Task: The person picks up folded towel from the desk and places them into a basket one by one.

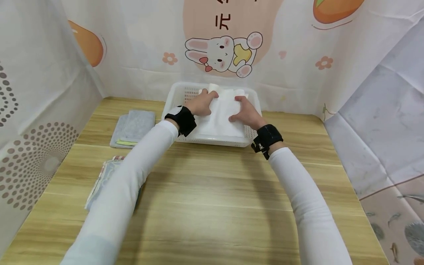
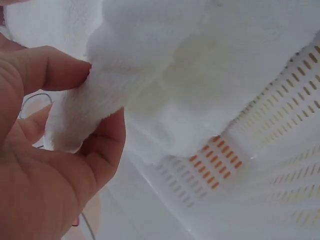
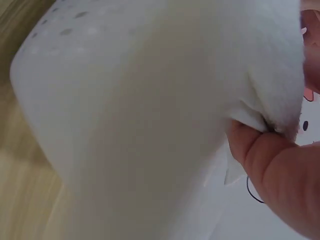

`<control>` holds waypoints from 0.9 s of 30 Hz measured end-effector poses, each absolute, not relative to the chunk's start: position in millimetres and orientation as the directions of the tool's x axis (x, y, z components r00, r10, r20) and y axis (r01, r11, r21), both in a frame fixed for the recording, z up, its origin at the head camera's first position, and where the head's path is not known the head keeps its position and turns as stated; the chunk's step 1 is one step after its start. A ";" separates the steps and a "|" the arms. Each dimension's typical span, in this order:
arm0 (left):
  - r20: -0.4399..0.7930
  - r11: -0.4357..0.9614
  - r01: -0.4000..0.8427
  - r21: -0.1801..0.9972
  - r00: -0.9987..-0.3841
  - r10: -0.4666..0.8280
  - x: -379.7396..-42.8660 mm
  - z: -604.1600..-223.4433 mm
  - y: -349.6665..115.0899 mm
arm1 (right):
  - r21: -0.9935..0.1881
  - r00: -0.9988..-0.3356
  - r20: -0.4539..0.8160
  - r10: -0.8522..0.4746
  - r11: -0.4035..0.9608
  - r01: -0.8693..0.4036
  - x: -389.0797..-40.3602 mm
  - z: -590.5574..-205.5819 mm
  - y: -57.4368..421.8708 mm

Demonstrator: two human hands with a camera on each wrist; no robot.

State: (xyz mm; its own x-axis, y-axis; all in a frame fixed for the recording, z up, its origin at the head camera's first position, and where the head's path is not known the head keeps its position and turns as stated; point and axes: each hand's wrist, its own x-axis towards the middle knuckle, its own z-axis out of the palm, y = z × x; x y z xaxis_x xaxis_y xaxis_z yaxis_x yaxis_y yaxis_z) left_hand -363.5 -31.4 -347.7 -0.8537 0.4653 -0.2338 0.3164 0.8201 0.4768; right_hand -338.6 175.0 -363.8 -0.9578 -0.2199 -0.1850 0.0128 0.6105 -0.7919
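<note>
A white fluffy towel [image 1: 222,114] lies in a white plastic basket [image 1: 212,140] at the back of the table. My left hand [image 1: 200,103] grips the towel's left side; in the left wrist view its edge [image 2: 75,115] sits between thumb and curled fingers. On the right side my right hand [image 1: 247,113] holds the same towel. Up close in the right wrist view, the right thumb [image 3: 270,160] presses into a fold of the white cloth [image 3: 270,65], and the other fingers are mostly hidden behind it.
Left of the basket lies a stack of folded grey towels [image 1: 137,127] with a yellow edge. Nearer, a patterned folded cloth [image 1: 106,176] is partly covered by my left sleeve. A printed curtain [image 1: 149,51] hangs right behind the basket. The wooden table [image 1: 205,206] stretches out in front.
</note>
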 end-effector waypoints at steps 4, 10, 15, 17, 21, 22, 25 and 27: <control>-0.258 0.827 0.313 0.467 -0.846 0.466 -366.7 -352.5 -33.4 | -0.784 -0.950 -0.209 -0.231 0.620 0.021 -338.6 -368.3 173.7; -0.303 0.849 0.279 0.450 -0.846 0.438 -372.5 -356.1 -35.5 | -0.766 -0.941 -0.220 -0.257 0.643 0.003 -340.4 -372.8 172.6; -0.313 0.858 0.290 0.423 -0.842 0.439 -374.2 -357.3 -37.3 | -0.682 -0.937 -0.249 -0.247 0.731 -0.012 -342.0 -375.2 170.3; -0.313 0.865 0.292 0.409 -0.845 0.433 -374.1 -358.1 -38.3 | -0.629 -0.932 -0.275 -0.235 0.778 -0.011 -343.1 -376.4 168.3; -0.344 0.891 0.283 0.356 -0.847 0.406 -374.5 -360.8 -40.0 | -0.504 -0.914 -0.345 -0.215 0.864 -0.012 -342.0 -377.4 164.7; -0.348 0.896 0.287 0.338 -0.846 0.403 -374.3 -361.8 -40.5 | -0.478 -0.910 -0.356 -0.213 0.878 -0.018 -341.4 -377.9 164.2; -0.363 0.910 0.292 0.293 -0.847 0.388 -372.9 -364.6 -41.8 | -0.417 -0.909 -0.365 -0.203 0.908 -0.035 -338.0 -379.0 163.7; -0.347 0.915 0.315 0.252 -0.853 0.389 -372.2 -367.1 -42.4 | -0.375 -0.917 -0.349 -0.194 0.926 -0.053 -336.6 -380.6 164.5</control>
